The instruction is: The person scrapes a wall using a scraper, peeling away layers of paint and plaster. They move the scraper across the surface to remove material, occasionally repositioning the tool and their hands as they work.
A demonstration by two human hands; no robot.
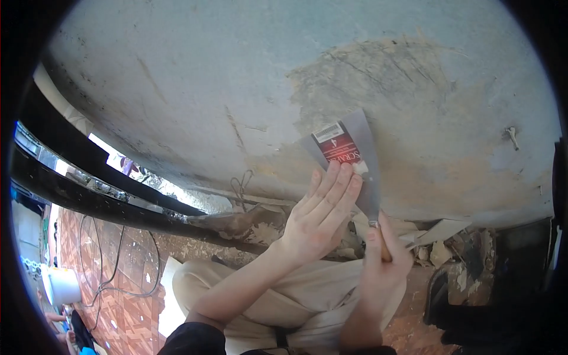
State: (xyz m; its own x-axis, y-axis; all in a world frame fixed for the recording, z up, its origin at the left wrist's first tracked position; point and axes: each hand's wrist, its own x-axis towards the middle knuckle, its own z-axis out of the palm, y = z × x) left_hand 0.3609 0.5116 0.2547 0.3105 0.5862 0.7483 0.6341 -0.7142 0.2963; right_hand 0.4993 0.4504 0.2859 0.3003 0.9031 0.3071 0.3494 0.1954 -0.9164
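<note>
A wide metal scraper [370, 145] with a red and white label [340, 144] is in front of the worn, scratched wall [449, 106]. My right hand [384, 260] is wrapped round its handle, below the blade. The fingers of my left hand [325, 207] are stretched out and rest on the blade at the lower end of the label, beside a small whitish lump [360, 168]. A rough, darker patch [378, 71] of wall lies above the scraper. Whether the blade's edge touches the wall, I cannot tell.
Loose debris [441, 251] and torn pieces lie along the wall's foot. Dark curved bars [106, 201] cross the left side. A cable [118, 254] loops over the patterned floor [133, 313] near a white bucket [61, 286]. Part of another person [62, 331] shows at the lower left.
</note>
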